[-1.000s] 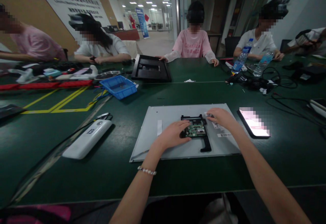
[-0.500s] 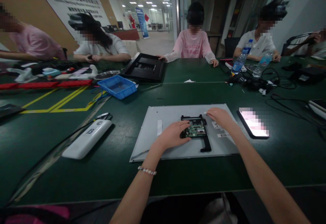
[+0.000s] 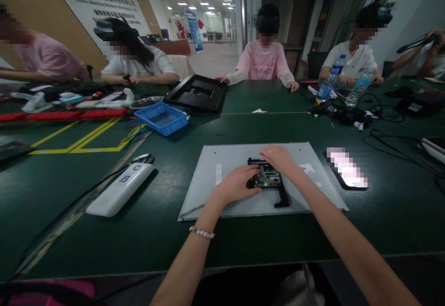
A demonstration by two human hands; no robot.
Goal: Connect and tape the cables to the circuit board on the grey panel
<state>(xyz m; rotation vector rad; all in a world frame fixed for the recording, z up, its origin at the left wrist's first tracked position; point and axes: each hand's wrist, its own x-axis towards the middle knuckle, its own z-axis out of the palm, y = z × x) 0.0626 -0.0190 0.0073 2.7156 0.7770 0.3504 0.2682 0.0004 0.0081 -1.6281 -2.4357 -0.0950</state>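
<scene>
A green circuit board (image 3: 267,178) sits in a black plastic frame (image 3: 283,197), which lies on a flat, pale grey panel (image 3: 212,201). My left hand (image 3: 238,183) grips the left side of the frame, with thumb and fingers spread across the board's edge. Over the frame's upper right corner, my right hand (image 3: 281,158) is bent with its fingers closed. Its fingertips are at the frame's top edge, and whatever they pinch, if anything, is hidden. White labels (image 3: 308,168) show on the panel beside my right wrist.
A lit phone (image 3: 347,169) lies right of the panel, and a white power bank (image 3: 121,190) with a cable lies left. Farther off are a blue tray (image 3: 162,118), a black monitor housing (image 3: 196,92), bottles (image 3: 327,81) and cables. Several people sit across the table.
My right hand has moved left from the panel beside the frame to above the frame's top edge, uncovering part of the panel. My left hand has stayed in place.
</scene>
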